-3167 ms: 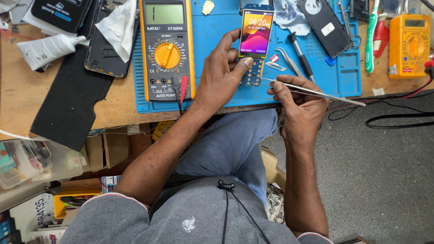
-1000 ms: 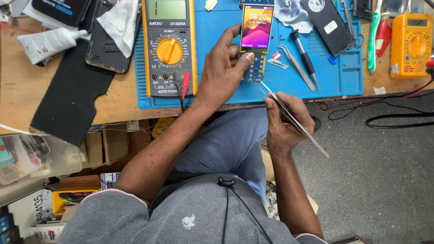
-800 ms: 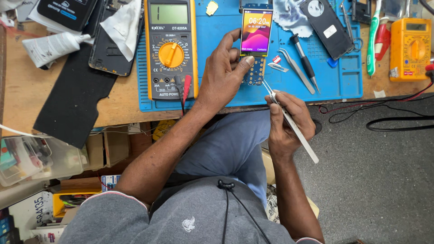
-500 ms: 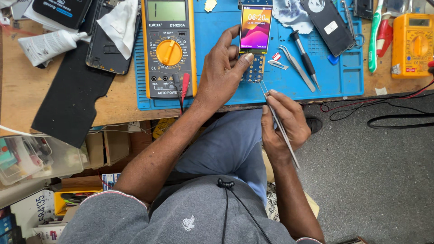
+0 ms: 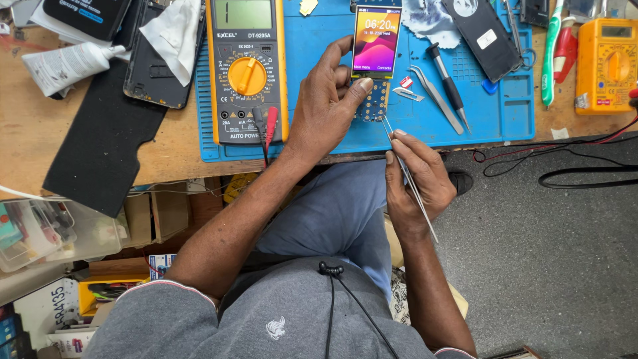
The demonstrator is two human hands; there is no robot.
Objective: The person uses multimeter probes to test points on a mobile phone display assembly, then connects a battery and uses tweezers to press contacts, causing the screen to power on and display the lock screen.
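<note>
My left hand (image 5: 325, 106) grips a bared phone circuit board (image 5: 374, 101) with a lit colour screen (image 5: 376, 41), pressing it onto the blue work mat (image 5: 319, 133). The thumb rests on the board just below the screen. My right hand (image 5: 415, 179) holds thin metal tweezers (image 5: 407, 176) like a pen. Their tips point up at the board's lower right corner, touching or nearly touching it. The long end sticks out past my wrist.
A yellow multimeter (image 5: 246, 66) with red and black probe plugs lies left of my left hand. A second pair of tweezers (image 5: 435, 96), a small screwdriver (image 5: 448, 86), a dark phone cover (image 5: 484, 36) and an orange meter (image 5: 608, 63) lie to the right. Cables (image 5: 565, 159) hang off the bench edge.
My right hand has turned the tweezers from lying sideways to pointing up and brought their tips to the board's lower edge. My left hand has kept its hold on the board.
</note>
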